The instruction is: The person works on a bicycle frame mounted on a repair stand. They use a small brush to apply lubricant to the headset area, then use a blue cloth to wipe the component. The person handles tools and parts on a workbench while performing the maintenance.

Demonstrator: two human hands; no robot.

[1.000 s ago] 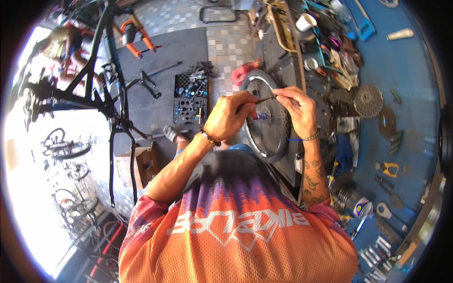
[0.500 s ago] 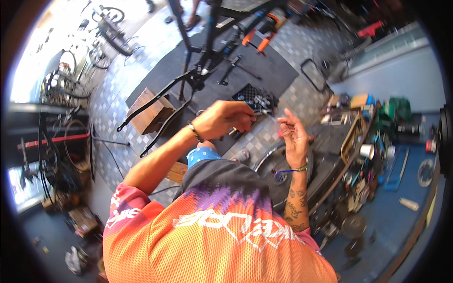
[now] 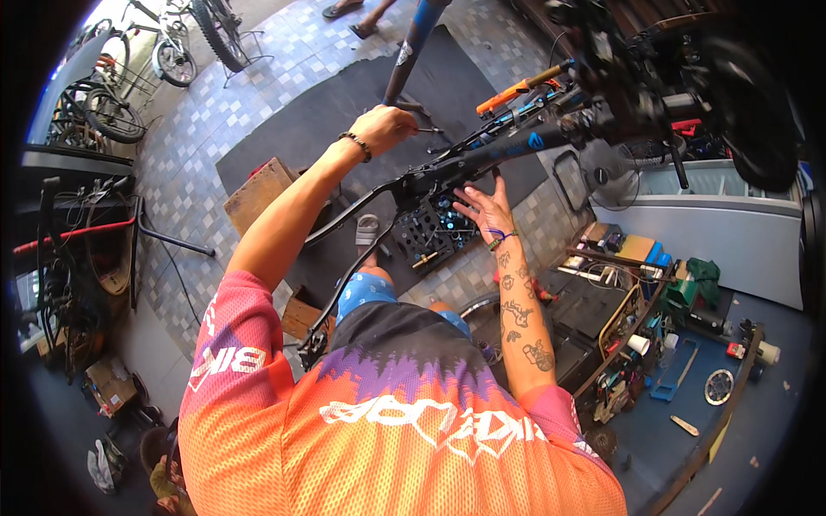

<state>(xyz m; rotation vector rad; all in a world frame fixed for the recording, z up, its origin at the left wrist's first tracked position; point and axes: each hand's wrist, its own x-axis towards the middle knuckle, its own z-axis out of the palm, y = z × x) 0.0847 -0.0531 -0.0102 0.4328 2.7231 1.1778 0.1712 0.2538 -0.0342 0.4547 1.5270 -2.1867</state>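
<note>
A black bicycle frame (image 3: pixel 501 156) with blue markings slants across in front of me, its slim rear stays (image 3: pixel 348 222) reaching down toward my legs. My left hand (image 3: pixel 385 131) is closed beyond the stays, and a thin metal tool (image 3: pixel 428 131) sticks out from its finger side; its exact kind is too small to tell. Beneath the main tube, my right hand (image 3: pixel 489 209) has its fingers spread, the tips close to the tube's underside; whether they touch it I cannot tell. Below the frame lies a black tray (image 3: pixel 416 236) with several small parts and tools.
A blue stand post (image 3: pixel 411 56) rises past my left hand from a dark mat (image 3: pixel 284 138). A wooden block (image 3: pixel 258 193) sits at left. Orange tubing (image 3: pixel 503 96) lies behind the frame. At right are a fan (image 3: pixel 607 176) and a cluttered bench. Another person's feet show at top.
The view has shifted, and the frame looks larger and farther right. My left hand has moved left and up, away from my right. My right hand has come under the frame, fingers spread.
</note>
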